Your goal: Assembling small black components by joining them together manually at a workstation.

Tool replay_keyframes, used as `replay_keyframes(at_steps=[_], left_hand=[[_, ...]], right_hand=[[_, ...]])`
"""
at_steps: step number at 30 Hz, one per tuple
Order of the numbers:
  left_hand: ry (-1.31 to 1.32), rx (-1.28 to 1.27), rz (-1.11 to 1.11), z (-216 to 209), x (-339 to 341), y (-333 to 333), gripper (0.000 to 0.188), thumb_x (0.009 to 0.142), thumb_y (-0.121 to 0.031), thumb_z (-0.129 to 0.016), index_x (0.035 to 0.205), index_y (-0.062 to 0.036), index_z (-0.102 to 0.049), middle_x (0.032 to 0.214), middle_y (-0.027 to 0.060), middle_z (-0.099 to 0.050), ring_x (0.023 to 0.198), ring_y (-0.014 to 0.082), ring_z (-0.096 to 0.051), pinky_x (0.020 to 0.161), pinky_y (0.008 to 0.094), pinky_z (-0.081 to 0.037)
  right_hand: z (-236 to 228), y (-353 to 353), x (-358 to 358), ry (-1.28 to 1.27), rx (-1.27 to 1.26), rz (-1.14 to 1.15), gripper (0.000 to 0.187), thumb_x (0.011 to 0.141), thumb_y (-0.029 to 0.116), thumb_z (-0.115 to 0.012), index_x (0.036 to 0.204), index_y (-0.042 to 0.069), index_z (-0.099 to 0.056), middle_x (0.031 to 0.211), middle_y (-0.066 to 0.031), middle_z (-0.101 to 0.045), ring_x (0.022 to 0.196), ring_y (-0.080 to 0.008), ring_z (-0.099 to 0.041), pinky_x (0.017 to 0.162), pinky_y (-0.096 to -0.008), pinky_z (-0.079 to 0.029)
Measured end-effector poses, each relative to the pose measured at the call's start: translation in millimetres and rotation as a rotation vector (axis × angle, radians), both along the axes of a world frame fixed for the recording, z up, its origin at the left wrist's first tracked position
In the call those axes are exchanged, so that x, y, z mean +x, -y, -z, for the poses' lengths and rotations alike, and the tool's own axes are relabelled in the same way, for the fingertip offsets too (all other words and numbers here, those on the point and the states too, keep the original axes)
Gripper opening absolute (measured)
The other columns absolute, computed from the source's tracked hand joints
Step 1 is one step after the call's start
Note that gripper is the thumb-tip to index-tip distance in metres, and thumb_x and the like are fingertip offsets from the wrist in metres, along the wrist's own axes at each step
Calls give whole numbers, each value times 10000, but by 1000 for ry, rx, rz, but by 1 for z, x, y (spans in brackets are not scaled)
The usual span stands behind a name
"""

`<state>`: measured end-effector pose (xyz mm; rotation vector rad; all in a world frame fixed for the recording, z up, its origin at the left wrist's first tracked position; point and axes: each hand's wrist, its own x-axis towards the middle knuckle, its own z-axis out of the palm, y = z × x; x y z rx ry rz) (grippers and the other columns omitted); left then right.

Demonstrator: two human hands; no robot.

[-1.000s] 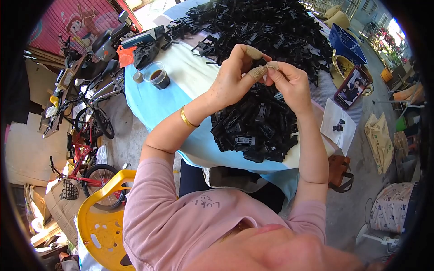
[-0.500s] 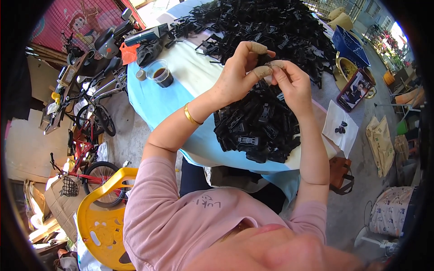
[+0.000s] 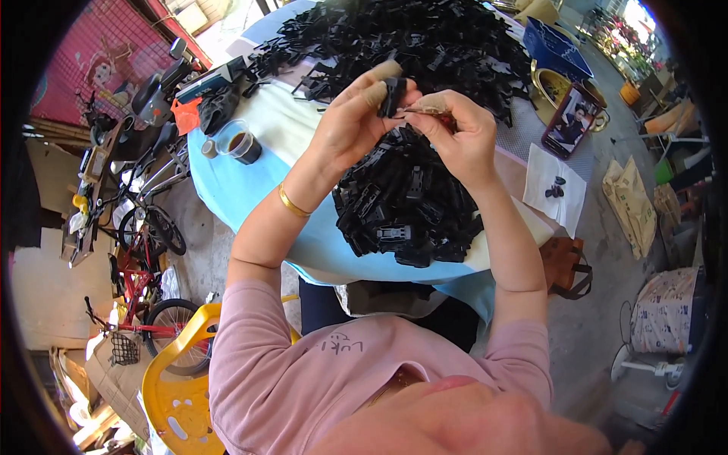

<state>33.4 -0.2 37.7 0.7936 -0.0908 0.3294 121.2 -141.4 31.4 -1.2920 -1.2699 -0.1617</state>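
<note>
The small black plastic clip [image 3: 393, 95] sat pinched between the thumb and forefingers of the left hand [image 3: 353, 125], held up above the table and just clear of the heap below it. Seen from the head camera, the left hand was closed around the clip, its fingertips wrapped over the top end of the piece while the lower end showed against the palm. The right hand [image 3: 455, 136] was right beside it, fingers bunched together in a tight pinch on a thin small part [image 3: 426, 111] whose tip reached toward the clip's side; what exactly that part was could not be told. The two hands nearly touched at the fingertips, with the clip lying between them, nearer the left.

A gold bangle [image 3: 290, 203] circled the left wrist. Directly under the hands lay a near pile of black clips [image 3: 406, 208] on the light blue round table [image 3: 250, 189], and a far larger pile [image 3: 409, 42] spread across the table's far side. A small glass of dark drink [image 3: 241, 142] stood to the left, well apart from the hands. To the right, a white paper [image 3: 557, 189] carried a few small dark pieces, and a phone [image 3: 572, 121] leaned up beyond it.
</note>
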Motion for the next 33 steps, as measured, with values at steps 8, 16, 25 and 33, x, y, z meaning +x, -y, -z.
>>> replay_keyframes(at_steps=[8, 16, 25, 33], left_hand=[[-13, 868, -127, -2, -9, 14, 382, 872, -27, -485, 1241, 4, -394, 1056, 68, -543, 929, 107, -531, 814, 257, -456], [-85, 812, -98, 0, -7, 9, 373, 841, -10, -547, 1169, -16, -370, 1100, 124, -529, 967, 164, -556, 852, 293, -463], [73, 759, -236, 2, -4, 7, 342, 821, 8, -565, 1112, -18, -387, 982, 104, -559, 858, 118, -550, 756, 253, -465], [158, 769, -271, 8, -1, 5, 288, 816, 19, -564, 1051, -14, -402, 968, 96, -568, 845, 98, -550, 721, 231, -466]], right_hand=[[1, 0, 8, -318, -42, -49, 123, 763, 14, -664, 842, -13, -573, 753, -34, -611, 678, -76, -591, 607, -201, -498], [4, -3, 11, -402, -169, -97, 114, 829, 94, -606, 898, 5, -589, 719, -16, -591, 590, -27, -503, 522, -145, -396], [-1, 0, 7, -427, -264, -183, 208, 886, 118, -513, 1025, -10, -602, 651, 3, -552, 473, 12, -346, 414, -136, -238], [1, -2, -1, -459, -229, -208, 201, 889, 93, -499, 1030, -12, -596, 645, -5, -542, 461, 14, -336, 403, -135, -224]])
